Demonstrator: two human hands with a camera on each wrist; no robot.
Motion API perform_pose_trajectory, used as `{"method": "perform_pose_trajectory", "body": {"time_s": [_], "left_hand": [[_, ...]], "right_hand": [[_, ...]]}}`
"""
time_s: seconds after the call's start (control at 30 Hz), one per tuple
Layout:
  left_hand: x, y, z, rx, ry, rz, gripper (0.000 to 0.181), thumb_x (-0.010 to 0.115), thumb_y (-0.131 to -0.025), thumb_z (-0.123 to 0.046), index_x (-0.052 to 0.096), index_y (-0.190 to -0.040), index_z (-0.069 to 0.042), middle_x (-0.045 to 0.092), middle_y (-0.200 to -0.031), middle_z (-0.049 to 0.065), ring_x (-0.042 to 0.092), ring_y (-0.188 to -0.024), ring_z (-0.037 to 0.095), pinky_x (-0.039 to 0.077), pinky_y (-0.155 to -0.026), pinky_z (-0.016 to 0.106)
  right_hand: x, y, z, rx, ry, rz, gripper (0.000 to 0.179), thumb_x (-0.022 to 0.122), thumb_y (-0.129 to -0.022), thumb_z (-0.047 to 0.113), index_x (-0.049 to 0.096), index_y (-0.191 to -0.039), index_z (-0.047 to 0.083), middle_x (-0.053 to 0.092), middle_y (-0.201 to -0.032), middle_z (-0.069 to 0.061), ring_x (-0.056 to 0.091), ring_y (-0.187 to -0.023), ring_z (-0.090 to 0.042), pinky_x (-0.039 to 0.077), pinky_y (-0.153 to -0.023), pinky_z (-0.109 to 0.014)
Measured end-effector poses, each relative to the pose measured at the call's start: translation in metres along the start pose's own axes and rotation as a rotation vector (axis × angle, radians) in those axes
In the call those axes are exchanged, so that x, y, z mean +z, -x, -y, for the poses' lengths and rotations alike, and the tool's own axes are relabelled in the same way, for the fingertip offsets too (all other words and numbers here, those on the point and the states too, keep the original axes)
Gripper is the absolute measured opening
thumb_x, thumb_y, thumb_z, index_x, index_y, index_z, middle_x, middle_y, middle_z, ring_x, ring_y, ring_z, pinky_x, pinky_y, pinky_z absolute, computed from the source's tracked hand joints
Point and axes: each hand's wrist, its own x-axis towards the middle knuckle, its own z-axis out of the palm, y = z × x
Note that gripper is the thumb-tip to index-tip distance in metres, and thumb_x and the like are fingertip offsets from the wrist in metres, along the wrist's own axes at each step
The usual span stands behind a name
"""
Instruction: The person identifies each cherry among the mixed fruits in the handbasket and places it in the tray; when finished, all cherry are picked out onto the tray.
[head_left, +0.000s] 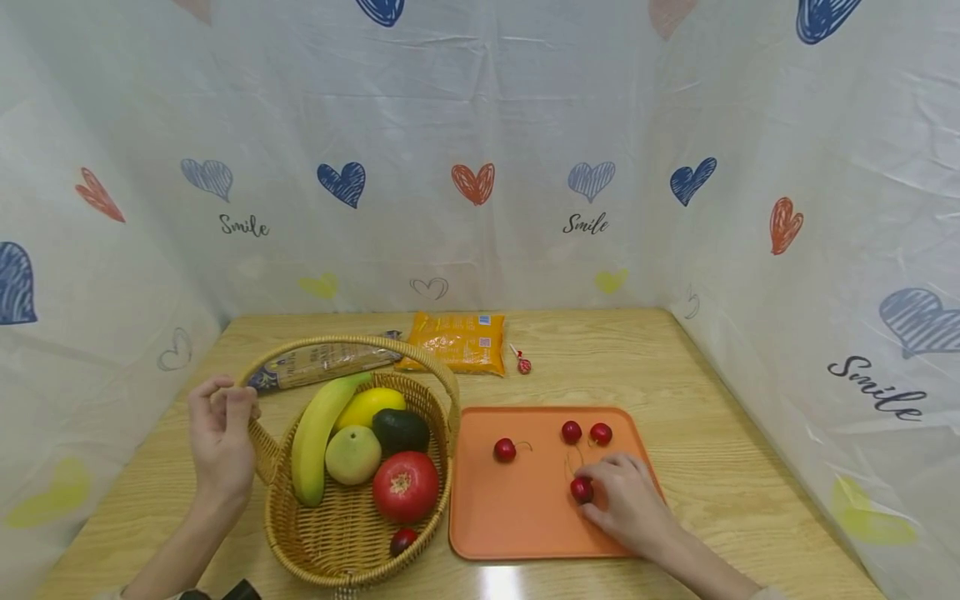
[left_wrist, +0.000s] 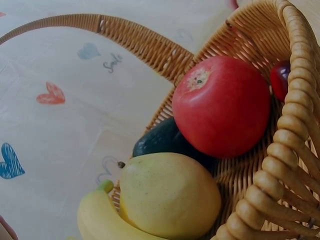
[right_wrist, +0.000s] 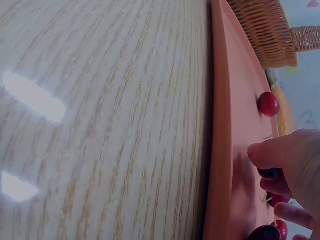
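In the head view, my left hand (head_left: 225, 442) grips the left side of the handle of a wicker basket (head_left: 356, 577). Inside lie a banana (head_left: 309, 450), a yellow fruit (head_left: 367, 407), a pale green-yellow fruit (head_left: 352, 455), a dark green avocado (head_left: 401, 430), a large red fruit (head_left: 406, 486) and a dark red cherry (head_left: 402, 542). Over an orange tray (head_left: 517, 525), my right hand (head_left: 630, 504) pinches a cherry (head_left: 581, 490) between thumb and fingers. Other cherries on the tray are one at the left (head_left: 505, 450) and two behind (head_left: 572, 432). In the right wrist view, fingers partly cover the pinched cherry (right_wrist: 270, 173).
Behind the basket lie a long clear-and-brown packet (head_left: 330, 364) and an orange packet (head_left: 457, 343). A wrapped lollipop (head_left: 523, 364) is beside them. White curtains with printed hearts (head_left: 480, 250) enclose the wooden table (head_left: 735, 467) at the back and sides.
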Motion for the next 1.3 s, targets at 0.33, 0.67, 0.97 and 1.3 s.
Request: {"method": "perform_pose_trajectory", "body": {"time_s": [0.33, 0.67, 0.97, 1.3], "left_hand": [[0.0, 0.0, 0.0, 0.014, -0.012, 0.004, 0.008, 0.057, -0.117, -0.023, 0.054, -0.122, -0.019, 0.065, -0.091, -0.012, 0.057, -0.086, 0.004, 0.047, -0.083, 0.01], [-0.001, 0.0, 0.0, 0.002, -0.02, 0.002, 0.009, 0.056, -0.117, -0.025, 0.053, -0.123, -0.019, 0.065, -0.093, -0.012, 0.058, -0.087, 0.004, 0.047, -0.084, 0.01], [0.0, 0.0, 0.0, 0.013, -0.019, 0.007, 0.008, 0.056, -0.117, -0.024, 0.053, -0.123, -0.019, 0.065, -0.093, -0.012, 0.057, -0.087, 0.004, 0.047, -0.084, 0.01], [0.0, 0.001, 0.0, 0.015, -0.021, 0.009, 0.008, 0.055, -0.117, -0.023, 0.053, -0.123, -0.019, 0.065, -0.094, -0.012, 0.058, -0.088, 0.004, 0.047, -0.085, 0.01]], "right_hand": [[0.005, 0.003, -0.002, 0.005, 0.017, 0.0, 0.042, 0.105, -0.066, 0.012, 0.083, -0.101, 0.019, 0.081, -0.096, 0.009, 0.062, -0.097, -0.014, 0.052, -0.103, -0.053], [0.004, 0.004, -0.001, 0.005, 0.028, 0.03, 0.042, 0.104, -0.069, 0.012, 0.082, -0.104, 0.017, 0.081, -0.101, 0.003, 0.068, -0.104, -0.02, 0.052, -0.111, -0.061], [0.0, 0.003, -0.001, -0.014, 0.025, 0.025, 0.045, 0.104, -0.068, 0.012, 0.082, -0.106, 0.016, 0.082, -0.102, 0.003, 0.069, -0.104, -0.02, 0.053, -0.11, -0.06], [-0.008, -0.002, 0.008, -0.089, -0.092, -0.078, 0.046, 0.104, -0.069, 0.013, 0.082, -0.109, 0.017, 0.082, -0.105, 0.006, 0.069, -0.102, -0.018, 0.058, -0.096, -0.046]]}}
